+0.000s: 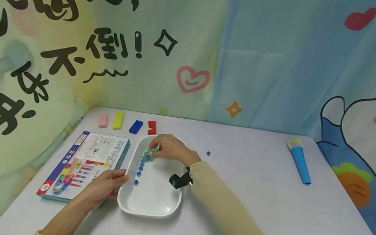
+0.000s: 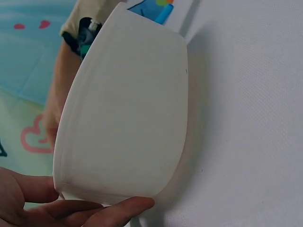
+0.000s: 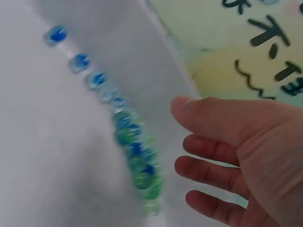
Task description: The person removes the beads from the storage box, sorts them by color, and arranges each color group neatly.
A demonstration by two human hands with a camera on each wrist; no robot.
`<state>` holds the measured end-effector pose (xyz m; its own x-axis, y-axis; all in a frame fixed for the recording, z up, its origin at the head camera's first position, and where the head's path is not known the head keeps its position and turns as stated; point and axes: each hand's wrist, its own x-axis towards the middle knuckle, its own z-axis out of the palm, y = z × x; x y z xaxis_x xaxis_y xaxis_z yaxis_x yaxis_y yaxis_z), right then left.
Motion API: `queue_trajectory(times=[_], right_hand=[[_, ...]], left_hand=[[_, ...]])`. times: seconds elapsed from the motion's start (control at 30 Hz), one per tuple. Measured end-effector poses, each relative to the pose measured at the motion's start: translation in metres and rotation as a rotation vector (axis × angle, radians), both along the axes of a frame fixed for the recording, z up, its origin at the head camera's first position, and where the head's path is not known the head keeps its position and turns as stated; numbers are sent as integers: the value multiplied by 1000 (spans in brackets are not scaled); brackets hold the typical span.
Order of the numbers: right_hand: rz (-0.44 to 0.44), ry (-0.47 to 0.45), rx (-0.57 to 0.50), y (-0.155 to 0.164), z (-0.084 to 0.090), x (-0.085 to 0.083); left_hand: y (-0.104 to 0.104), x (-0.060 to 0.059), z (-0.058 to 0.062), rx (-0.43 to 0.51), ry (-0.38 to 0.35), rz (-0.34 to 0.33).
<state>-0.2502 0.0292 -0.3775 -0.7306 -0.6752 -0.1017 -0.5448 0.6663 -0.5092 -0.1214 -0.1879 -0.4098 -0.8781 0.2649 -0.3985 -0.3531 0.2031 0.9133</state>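
Note:
My left hand (image 1: 106, 185) holds the near-left side of a white tray (image 1: 153, 201), thumb at the rim and fingers against the outer side. In the left wrist view the tray's outer wall (image 2: 125, 109) stands tilted above the table. Blue and green glass marbles (image 1: 141, 164) lie in a line along the tray's left side, bunched toward the far end. Over that far end is my right hand (image 1: 171, 148), fingers loosely bent. The right wrist view shows its thumb and fingers apart beside the marbles (image 3: 135, 146), with nothing between them.
Left of the tray lies a boxed toy set (image 1: 91, 162). Pink (image 1: 103, 121), yellow (image 1: 118, 120), blue (image 1: 136, 127) and red (image 1: 152, 127) blocks sit behind. A loose blue marble (image 1: 208, 153) rests right of the tray; a blue toy microphone (image 1: 299, 162) lies farther right.

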Motion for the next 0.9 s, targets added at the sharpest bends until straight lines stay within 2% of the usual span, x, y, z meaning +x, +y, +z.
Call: queue_trajectory(times=[0.1,0.27,0.5,0.77,0.9], right_hand=[[-8,-8,44,-3,-14,-2],[17,37,75,-6,-26,-2],[58,118,130,-17,-31,2],[52,190,244,-23,-34,7],[51,202,264,-24,-34,8]], left_hand=[[2,0,0,-5,0,9],[3,1,0,-7,11,14],[3,-1,-1,-8,8,15],[3,-1,-1,10,24,-8],[3,0,-1,11,30,-4]])
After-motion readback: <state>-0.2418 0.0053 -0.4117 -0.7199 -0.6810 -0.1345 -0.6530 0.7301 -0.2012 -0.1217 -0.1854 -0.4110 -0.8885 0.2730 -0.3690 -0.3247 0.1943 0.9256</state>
